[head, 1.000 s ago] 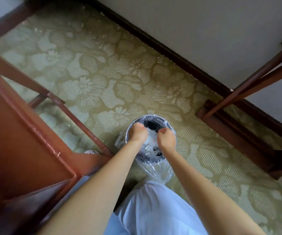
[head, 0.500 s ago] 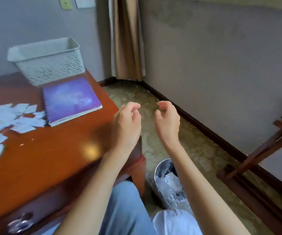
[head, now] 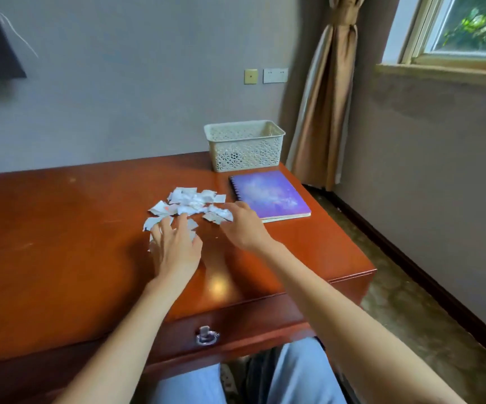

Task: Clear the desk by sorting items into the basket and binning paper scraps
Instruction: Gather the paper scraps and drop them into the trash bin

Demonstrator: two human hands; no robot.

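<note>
The fingers [head: 164, 225] of the left hand [head: 174, 246] are spread wide and lie flat on the near edge of the paper scraps [head: 192, 201], pressing them against the desk [head: 60, 228]. Beside it, the right hand [head: 244, 227] reaches to the right edge of the same pile. Its fingers [head: 237, 206] are bent over a crumpled scrap, but I cannot tell whether they pinch it or only touch it.

The white scraps lie in a loose heap near the middle of the desk, just beyond both hands. Just right of the heap, a purple spiral notebook [head: 271, 195] lies flat and closed. Behind the notebook, at the far right corner by the wall, stands the white lattice basket [head: 244, 148], upright. A tan curtain [head: 320, 112] hangs beyond it.
</note>
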